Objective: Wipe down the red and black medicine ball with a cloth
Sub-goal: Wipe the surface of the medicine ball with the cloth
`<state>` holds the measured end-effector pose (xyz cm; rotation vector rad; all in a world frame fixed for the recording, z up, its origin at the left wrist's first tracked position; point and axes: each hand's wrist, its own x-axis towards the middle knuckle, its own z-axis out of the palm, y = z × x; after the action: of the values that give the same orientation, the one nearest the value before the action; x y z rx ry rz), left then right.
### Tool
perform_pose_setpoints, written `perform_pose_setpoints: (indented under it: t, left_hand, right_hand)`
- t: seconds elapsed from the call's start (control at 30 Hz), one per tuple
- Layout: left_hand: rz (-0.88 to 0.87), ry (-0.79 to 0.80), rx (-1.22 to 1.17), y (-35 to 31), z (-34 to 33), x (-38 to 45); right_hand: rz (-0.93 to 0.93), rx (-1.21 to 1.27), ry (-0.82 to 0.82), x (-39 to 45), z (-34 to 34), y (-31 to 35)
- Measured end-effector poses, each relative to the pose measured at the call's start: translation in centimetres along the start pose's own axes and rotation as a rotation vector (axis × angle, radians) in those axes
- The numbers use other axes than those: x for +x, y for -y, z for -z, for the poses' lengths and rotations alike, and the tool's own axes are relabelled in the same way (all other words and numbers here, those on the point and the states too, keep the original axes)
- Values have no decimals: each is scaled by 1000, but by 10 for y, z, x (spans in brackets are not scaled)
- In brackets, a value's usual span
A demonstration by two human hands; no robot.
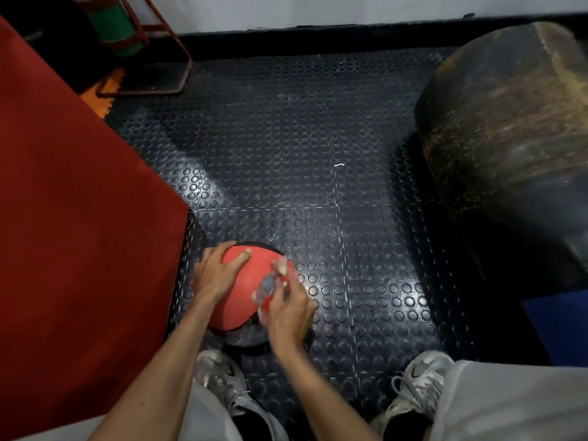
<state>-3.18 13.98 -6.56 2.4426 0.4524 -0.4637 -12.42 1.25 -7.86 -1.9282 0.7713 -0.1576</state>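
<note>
— Red and black, is that the medicine ball (245, 281) you are working on? Where is it sitting?

— Yes. It is resting on the studded rubber floor (318, 186), near the floor's left edge, just beside the big red pad (79, 202) and just ahead of my left shoe (222, 383). Its red panel is facing up at me and a black part is showing underneath, toward my feet.

— What is your left hand doing?

— My left hand (213, 275) is lying spread over the ball's upper left side, fingers splayed and pressing on the red panel, not closing round anything.

— And the right one?

— My right hand (289, 310) is grasping the cloth (270, 288), a pale crumpled rag, and is pressing it against the ball's right side. That hand and the rag are looking blurred, so I cannot tell how the rag is folded.

— Anything else around you?

— A large, worn dark bag (509, 128) is lying at the floor's right edge, well apart from the ball. A green cylinder (114, 27) is standing inside a red metal frame (165, 46) at the far left corner, by the wall. My right shoe (416, 386) is planted near the bottom edge, and my grey trouser legs are showing beside both shoes.
</note>
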Motion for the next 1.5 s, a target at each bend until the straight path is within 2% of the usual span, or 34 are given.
perform_pose_setpoints:
  t: [0.1, 0.13, 0.2, 0.27, 0.3, 0.33, 0.43, 0.5, 0.6, 0.63, 0.73, 0.77, 0.87, 0.97, 1.03, 1.1, 1.17, 1.23, 1.3, 1.33, 1.4, 1.5]
  left_hand:
    - [32, -30, -48, 6, -1, -9]
    - [46, -29, -52, 7, 1, -9]
    - [47, -19, -60, 8, 6, -4]
    - [22, -7, -50, 7, 10, 2]
    - [10, -2, -41, 8, 8, 2]
    - [1, 4, -28, 8, 6, 0]
    - [-10, -5, 8, 0, -2, -2]
    - [-13, -1, 17, -4, -2, 0]
    - [-25, 16, 23, -4, 2, 4]
    - [-30, 10, 25, -2, 2, 3]
    - [-29, -17, 51, 2, -4, -8]
    - [-30, -24, 62, 2, -5, -10]
    - [10, -25, 41, -7, -7, -8]
    - [125, -11, 35, -38, -17, -7]
    - [205, 13, 73, -62, -24, -13]
    - [174, 1, 20, -72, -25, -16]
    - [47, -18, -132, -60, -16, -11]
    - [-89, 68, -207, -42, -10, -4]
    - [-156, 212, -196, -39, -16, -9]
    - [-168, 267, -220, -44, -24, -13]
    - [-154, 232, -220, -60, -41, -18]
    - [-159, 136, 18, -88, -40, -10]
  right_hand:
    - [-323, -40, 37, 65, 1, -4]
    - [-332, -16, 15, 62, -2, -2]
    - [-144, 24, -79, 18, -2, 16]
    - [35, 48, -55, -26, 0, 21]
    - [47, 34, -29, -21, 2, 20]
    - [-18, 0, -6, -1, 2, 15]
    - [-362, -2, 5, 63, 5, 3]
    - [-307, -3, -10, 48, 5, 10]
    - [-17, 17, 22, 0, 7, 14]
    - [-23, -4, 47, 8, 8, 8]
    - [-321, -80, 99, 66, 13, -2]
    - [-349, -83, 136, 74, 18, -2]
    - [-191, -93, 165, 57, 26, 6]
    - [157, -60, -22, 15, 32, 10]
    - [315, -91, 21, -2, 32, 6]
    - [316, -115, -31, 7, 37, -5]
    - [235, -125, -82, 41, 50, -12]
    - [83, -163, -54, 83, 70, -11]
    - [30, -160, -27, 109, 82, -3]
    - [65, -146, -28, 110, 83, 0]
    - [195, -114, -50, 97, 78, -1]
    - [259, -49, -81, 88, 75, -15]
